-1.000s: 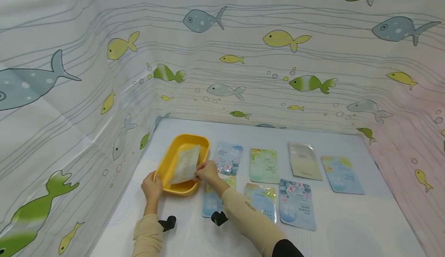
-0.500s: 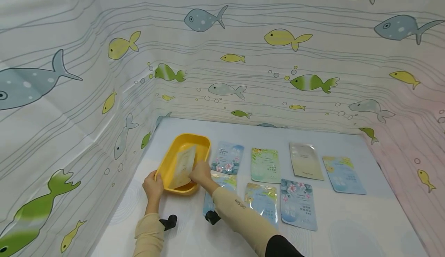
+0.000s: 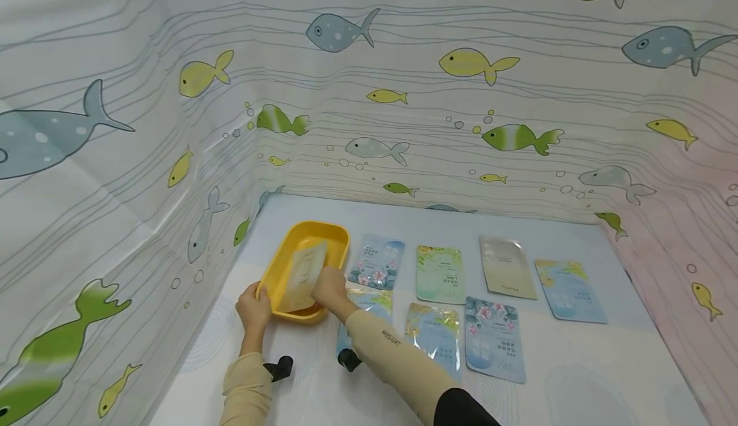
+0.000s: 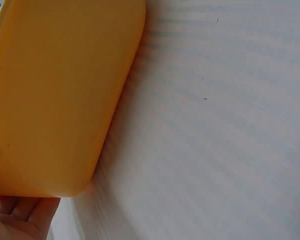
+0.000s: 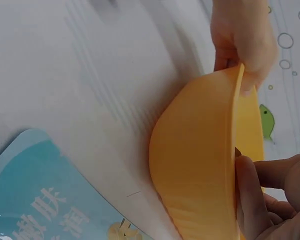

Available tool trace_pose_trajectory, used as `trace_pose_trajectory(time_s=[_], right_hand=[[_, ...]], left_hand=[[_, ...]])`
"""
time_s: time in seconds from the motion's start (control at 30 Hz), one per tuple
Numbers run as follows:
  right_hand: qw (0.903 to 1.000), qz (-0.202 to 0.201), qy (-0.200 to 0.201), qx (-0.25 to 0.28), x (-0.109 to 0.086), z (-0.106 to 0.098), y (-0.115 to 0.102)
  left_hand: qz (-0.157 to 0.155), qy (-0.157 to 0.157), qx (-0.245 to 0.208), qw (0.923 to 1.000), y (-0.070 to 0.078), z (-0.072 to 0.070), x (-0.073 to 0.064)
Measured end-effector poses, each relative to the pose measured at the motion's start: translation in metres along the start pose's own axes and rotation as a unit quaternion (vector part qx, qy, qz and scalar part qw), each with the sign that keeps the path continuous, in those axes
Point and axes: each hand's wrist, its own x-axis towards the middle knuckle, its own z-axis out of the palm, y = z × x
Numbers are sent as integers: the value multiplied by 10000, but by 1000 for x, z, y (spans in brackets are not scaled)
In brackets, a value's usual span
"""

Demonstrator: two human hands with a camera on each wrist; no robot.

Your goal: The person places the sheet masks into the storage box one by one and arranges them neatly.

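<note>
Compared with a second ago, the right hand [image 3: 330,288] has moved left, over the near right rim of the yellow tray [image 3: 279,280], and the pale packet [image 3: 303,278] has turned. It showed a broad, blank-looking face then; now it looks narrower, and faint lines of print run down it. Against half a second ago almost nothing differs. The left hand [image 3: 254,309] keeps the same hold on the left side of the tray.

The packet is inside the tray, flat and rectangular, cream-coloured, slanting along the tray's length with its lower end towards the person. The right hand's thumb and fingers are curled together, pinching its lower right edge; the tray wall hides the very tips in the right wrist view. The left hand grips the rim, thumb on the inside and fingers against the outer wall.

The tray stands on the left part of the white desk [image 3: 576,375]. To its right lie seven more packets, the flowered packet [image 3: 377,261] near its rim and the blue packet [image 3: 364,307] partly covered by the right arm.
</note>
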Motion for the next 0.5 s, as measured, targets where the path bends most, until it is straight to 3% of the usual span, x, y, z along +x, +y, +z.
trace_pose_trajectory(time_s=[0.5], right_hand=[[9991,220,315,186,1,5,0]], left_hand=[[43,94,-46,9999,-2,2,0]])
